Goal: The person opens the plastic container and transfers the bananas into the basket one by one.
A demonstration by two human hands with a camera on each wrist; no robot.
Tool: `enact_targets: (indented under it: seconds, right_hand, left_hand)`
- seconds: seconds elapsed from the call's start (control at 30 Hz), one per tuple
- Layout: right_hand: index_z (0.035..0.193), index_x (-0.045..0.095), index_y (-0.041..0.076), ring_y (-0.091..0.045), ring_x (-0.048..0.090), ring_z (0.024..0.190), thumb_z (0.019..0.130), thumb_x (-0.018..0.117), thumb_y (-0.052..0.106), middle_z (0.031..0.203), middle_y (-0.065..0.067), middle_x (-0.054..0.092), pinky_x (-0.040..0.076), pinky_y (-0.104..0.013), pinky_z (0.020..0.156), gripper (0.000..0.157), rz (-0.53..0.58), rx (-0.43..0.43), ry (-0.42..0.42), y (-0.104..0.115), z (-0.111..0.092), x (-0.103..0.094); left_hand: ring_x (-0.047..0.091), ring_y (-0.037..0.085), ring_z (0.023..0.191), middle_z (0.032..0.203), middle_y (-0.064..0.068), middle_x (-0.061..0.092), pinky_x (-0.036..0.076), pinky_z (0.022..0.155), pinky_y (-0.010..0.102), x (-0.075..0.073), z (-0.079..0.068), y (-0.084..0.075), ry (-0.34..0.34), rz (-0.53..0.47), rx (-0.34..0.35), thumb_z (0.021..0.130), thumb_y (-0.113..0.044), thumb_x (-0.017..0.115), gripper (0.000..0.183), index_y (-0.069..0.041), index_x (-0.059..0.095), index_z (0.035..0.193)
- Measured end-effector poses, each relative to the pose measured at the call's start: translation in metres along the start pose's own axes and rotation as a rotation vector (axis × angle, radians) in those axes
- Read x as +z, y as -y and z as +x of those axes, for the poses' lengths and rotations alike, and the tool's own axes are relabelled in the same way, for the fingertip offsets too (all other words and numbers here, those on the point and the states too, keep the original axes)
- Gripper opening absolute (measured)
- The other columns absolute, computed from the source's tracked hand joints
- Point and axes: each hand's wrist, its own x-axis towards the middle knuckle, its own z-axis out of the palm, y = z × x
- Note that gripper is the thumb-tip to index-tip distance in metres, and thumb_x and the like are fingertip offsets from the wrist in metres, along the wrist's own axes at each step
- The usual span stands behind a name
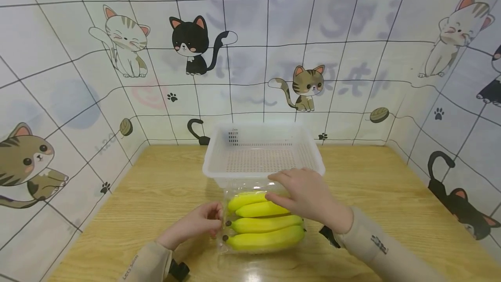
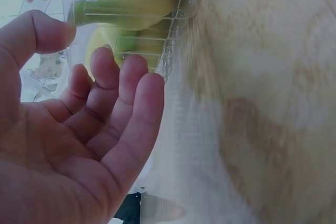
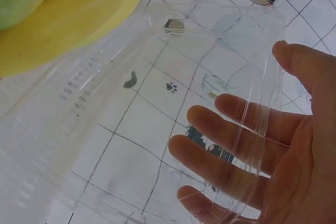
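Several yellow bananas (image 1: 266,238) lie side by side in a clear plastic clamshell box (image 1: 221,247) on the table. The box's transparent lid (image 3: 157,108) stands raised, toward the basket. My left hand (image 1: 201,223) is beside the box's left wall, its fingers loosely bent. In the left wrist view a gap shows between thumb and fingertips (image 2: 149,85), with bananas (image 2: 136,3) behind the clear wall. Over the far right of the bananas, my right hand (image 1: 307,197) reaches with spread fingers. Through the lid's plastic, the right wrist view shows those extended fingers (image 3: 215,129), the thumb near the lid's edge.
Right behind the box is a white perforated plastic basket (image 1: 209,166). The wooden table (image 1: 164,173) is bounded by walls covered in a cat-patterned tile sheet (image 1: 250,64). Dark straps (image 1: 179,270) show at the wrists.
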Motion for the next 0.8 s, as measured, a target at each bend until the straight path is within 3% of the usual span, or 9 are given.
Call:
enact_targets:
  seconds: [0.27, 0.5, 0.8]
  right_hand:
    - [0.111, 0.07, 0.009, -0.017, 0.069, 0.081, 0.092, 0.06, 0.05, 0.102, -0.003, 0.072, 0.056, -0.035, 0.069, 0.046, 0.047, 0.012, -0.024, -0.009, 0.005, -0.004]
    - [0.117, 0.068, 0.009, -0.018, 0.068, 0.085, 0.093, 0.061, 0.045, 0.103, -0.002, 0.071, 0.055, -0.038, 0.074, 0.044, 0.117, 0.121, 0.047, -0.017, 0.007, -0.011]
    - [0.118, 0.067, 0.012, -0.008, 0.061, 0.074, 0.095, 0.059, 0.042, 0.096, 0.005, 0.069, 0.05, -0.029, 0.063, 0.038, 0.164, 0.218, 0.111, -0.029, 0.006, -0.014]
  left_hand:
    - [0.051, 0.011, 0.067, 0.077, 0.001, 0.051, 0.049, 0.057, 0.024, -0.003, -0.003, -0.005, 0.047, 0.056, 0.025, 0.081, 0.001, 0.056, 0.014, 0.0, 0.046, 0.09]
    - [0.05, 0.009, 0.066, 0.078, 0.001, 0.052, 0.047, 0.057, 0.022, -0.007, -0.004, -0.012, 0.105, 0.09, 0.071, 0.081, 0.0, 0.057, 0.014, 0.002, 0.046, 0.089]
    - [0.05, 0.01, 0.068, 0.079, 0.001, 0.052, 0.049, 0.059, 0.025, -0.009, -0.002, -0.008, 0.124, 0.057, 0.048, 0.082, -0.001, 0.055, 0.013, 0.0, 0.048, 0.092]
